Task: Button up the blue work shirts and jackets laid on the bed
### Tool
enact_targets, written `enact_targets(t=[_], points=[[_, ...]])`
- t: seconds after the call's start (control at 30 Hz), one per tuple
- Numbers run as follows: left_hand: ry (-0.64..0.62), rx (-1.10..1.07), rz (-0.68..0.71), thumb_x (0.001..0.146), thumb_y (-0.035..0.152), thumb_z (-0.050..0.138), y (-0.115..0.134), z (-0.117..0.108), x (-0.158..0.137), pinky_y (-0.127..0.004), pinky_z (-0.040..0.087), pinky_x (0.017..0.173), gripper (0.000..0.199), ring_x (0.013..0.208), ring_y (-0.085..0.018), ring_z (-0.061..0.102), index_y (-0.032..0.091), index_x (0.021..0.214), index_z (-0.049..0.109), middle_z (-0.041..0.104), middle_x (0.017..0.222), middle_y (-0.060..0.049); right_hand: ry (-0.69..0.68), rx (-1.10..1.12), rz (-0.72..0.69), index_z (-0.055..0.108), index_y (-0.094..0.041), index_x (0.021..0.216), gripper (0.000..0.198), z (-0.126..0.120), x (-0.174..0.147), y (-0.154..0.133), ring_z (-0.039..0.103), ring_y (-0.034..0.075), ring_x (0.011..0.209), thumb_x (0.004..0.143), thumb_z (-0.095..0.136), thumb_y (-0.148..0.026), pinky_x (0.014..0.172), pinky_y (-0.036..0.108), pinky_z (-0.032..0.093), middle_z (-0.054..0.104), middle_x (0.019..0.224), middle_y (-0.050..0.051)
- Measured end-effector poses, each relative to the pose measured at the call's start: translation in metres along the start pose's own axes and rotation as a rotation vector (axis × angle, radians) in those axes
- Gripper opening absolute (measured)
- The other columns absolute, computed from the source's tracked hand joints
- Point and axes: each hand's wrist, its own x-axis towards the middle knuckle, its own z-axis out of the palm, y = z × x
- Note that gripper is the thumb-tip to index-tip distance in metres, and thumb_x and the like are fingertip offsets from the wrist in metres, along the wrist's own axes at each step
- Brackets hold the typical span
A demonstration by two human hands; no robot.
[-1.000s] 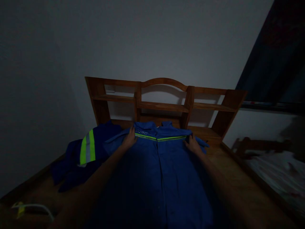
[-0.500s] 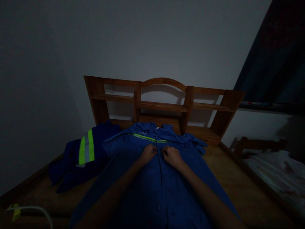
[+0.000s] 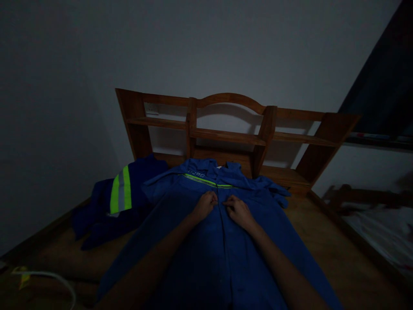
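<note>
A blue work jacket (image 3: pixel 206 258) lies spread front up, its collar toward the shelf and a yellow-green reflective stripe across the chest. My left hand (image 3: pixel 205 205) is closed at the front placket just below the stripe, fingertips pinching the cloth near the opening. Opposite it, my right hand (image 3: pixel 239 211) has bent fingers pressed together on the other side of the placket. Whatever lies between the fingertips is too small and dark to make out beyond the jacket cloth.
Left of the jacket lies a folded dark blue garment (image 3: pixel 142 185) with a wide reflective band. A wooden shelf unit (image 3: pixel 230 135) stands against the wall behind. A pale cable (image 3: pixel 48 274) curves at the lower left. Wooden boards (image 3: pixel 318 232) show at right, beside white bedding (image 3: pixel 383 232).
The view has shifted slightly, so the shelf appears higher and larger. Both hands stay at the placket; the right fingers have straightened a little toward the opening.
</note>
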Motion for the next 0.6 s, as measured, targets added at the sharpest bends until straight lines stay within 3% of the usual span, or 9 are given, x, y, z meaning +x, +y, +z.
enact_targets(t=[0.23,0.6], points=[[0.013,-0.033,-0.081,0.073,0.015,0.058,0.0023,-0.0003,0.0001,-0.024,0.044,0.066,0.005,0.07,-0.014,0.057,0.017,0.078,0.058,0.061,0.072,-0.001,0.017,0.028,-0.019,0.068,-0.027,0.102,0.032,-0.0072,-0.0022,-0.0033,0.059,0.013,0.089,0.081,0.048,-0.013,0.083,0.022,0.041,0.064,0.099,-0.001],[0.024,-0.151,-0.16,0.073,0.011,0.054,0.0058,-0.0022,-0.0019,-0.024,0.046,0.069,0.014,0.074,-0.013,0.061,0.016,0.082,0.063,0.065,0.076,-0.002,-0.024,0.067,0.013,0.067,-0.023,0.108,0.034,-0.0044,-0.004,-0.0018,0.057,0.014,0.091,0.082,0.048,-0.013,0.082,0.023,0.042,0.058,0.102,0.004]])
